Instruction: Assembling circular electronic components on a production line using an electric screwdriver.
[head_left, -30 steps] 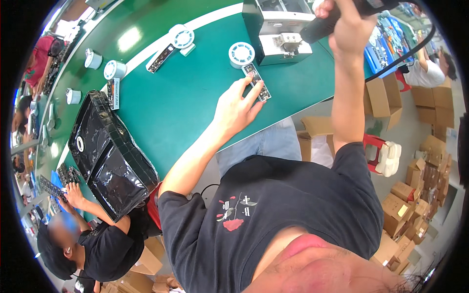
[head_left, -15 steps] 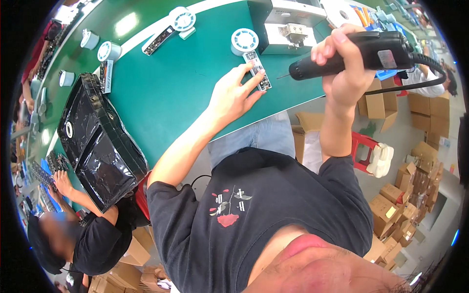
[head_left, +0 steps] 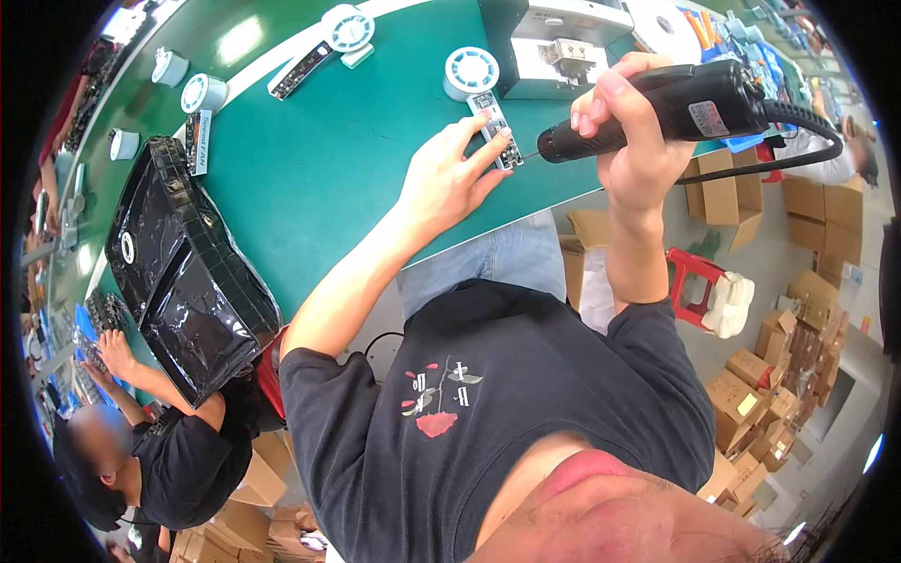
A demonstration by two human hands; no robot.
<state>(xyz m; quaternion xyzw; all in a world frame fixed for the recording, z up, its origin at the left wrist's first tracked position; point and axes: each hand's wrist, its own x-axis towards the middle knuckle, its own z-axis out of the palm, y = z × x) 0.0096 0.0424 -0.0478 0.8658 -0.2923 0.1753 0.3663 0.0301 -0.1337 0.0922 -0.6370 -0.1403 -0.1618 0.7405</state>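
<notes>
A light blue handheld fan (head_left: 471, 71) lies on the green worktable, its round head pointing away from me and its opened handle showing a circuit board. My left hand (head_left: 445, 178) holds that handle down, fingertips on the board and thumb by its near end. In my right hand (head_left: 644, 141) is a black electric screwdriver (head_left: 690, 105), gripped with the fingers wrapped round its body and its cord trailing right. The thin bit points left and reaches the near end of the handle; whether it touches a screw is too small to tell.
Other open-handled fans (head_left: 347, 32) lie at the back and left of the green table (head_left: 338, 178). A metal-fronted machine (head_left: 554, 56) stands behind my right hand. On the left rests a black plastic-lined bin (head_left: 192, 281), near a co-worker (head_left: 183, 460). Cardboard boxes (head_left: 741, 403) and a red stool (head_left: 690, 281) stand right.
My right hand has moved the screwdriver left and slightly down, bringing its bit to the near end of the fan's handle. My left hand stays on the handle.
</notes>
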